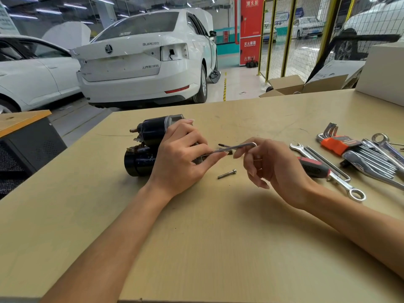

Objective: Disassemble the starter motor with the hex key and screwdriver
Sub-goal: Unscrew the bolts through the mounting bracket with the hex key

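Hands [181, 154] mid-table [196, 248], edges far

Starter motor [148, 145] is lying on the counter [196, 248], left of centre. A loose bolt [227, 174] is resting just to its right. Screwdriver [314, 167] and wrenches [371, 156] are lying further right.

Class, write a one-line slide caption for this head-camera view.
Left hand steadies the black starter motor while the right hand works a hex key; one removed bolt lies on the bench.
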Motion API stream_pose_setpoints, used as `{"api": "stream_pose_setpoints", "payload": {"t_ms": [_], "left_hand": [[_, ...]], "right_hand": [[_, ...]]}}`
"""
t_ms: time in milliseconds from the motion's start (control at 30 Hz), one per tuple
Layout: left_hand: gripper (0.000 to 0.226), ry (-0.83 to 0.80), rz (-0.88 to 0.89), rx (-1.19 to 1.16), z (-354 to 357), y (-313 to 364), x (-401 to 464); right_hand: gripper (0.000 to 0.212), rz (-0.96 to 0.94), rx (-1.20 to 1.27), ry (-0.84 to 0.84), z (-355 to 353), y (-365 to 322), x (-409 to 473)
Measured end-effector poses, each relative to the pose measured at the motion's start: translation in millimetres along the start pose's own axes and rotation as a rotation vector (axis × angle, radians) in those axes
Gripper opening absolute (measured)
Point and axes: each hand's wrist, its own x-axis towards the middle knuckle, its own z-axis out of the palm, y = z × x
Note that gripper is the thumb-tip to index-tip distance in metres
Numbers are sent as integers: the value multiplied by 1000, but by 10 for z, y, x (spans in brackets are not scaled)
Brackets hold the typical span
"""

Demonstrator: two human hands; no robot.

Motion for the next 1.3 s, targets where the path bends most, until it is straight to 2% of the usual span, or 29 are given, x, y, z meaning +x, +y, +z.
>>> {"api": "stream_pose_setpoints", "payload": {"t_ms": [133, 300, 367, 467, 533, 667, 800, 967, 1167, 1300], "left_hand": [[33, 3, -6, -1, -15, 13, 14], [39, 2, -29, -22, -14, 34, 16], [39, 3, -23, -16, -10, 31, 13], [40, 2, -14, -2, -5, 25, 13], [40, 1, -11, 3, -4, 23, 13], [38, -6, -10, 7, -6, 19, 6], [33, -6, -13, 0, -9, 13, 5], [37, 8, -23, -19, -12, 31, 16], [41, 7, -39, -32, -9, 43, 15], [40, 3, -22, -10, -1, 34, 9]], "right_hand": [[41, -16, -79, 93, 6, 9, -6], [31, 28, -91, 168, 19, 8, -5], [34, 61, -82, 186, 8, -1, -1], [51, 73, -35, 132, 5, -18, 7], [55, 51, -4, 70, 18, -17, 2], [44, -2, 14, -5, 15, -12, -11], [29, -37, -19, 9, 8, -5, -5], [44, -51, -87, 82, 19, 5, -15], [30, 15, -110, 181, 30, -19, -23], [53, 44, -64, 136, 34, -44, -24]]}}
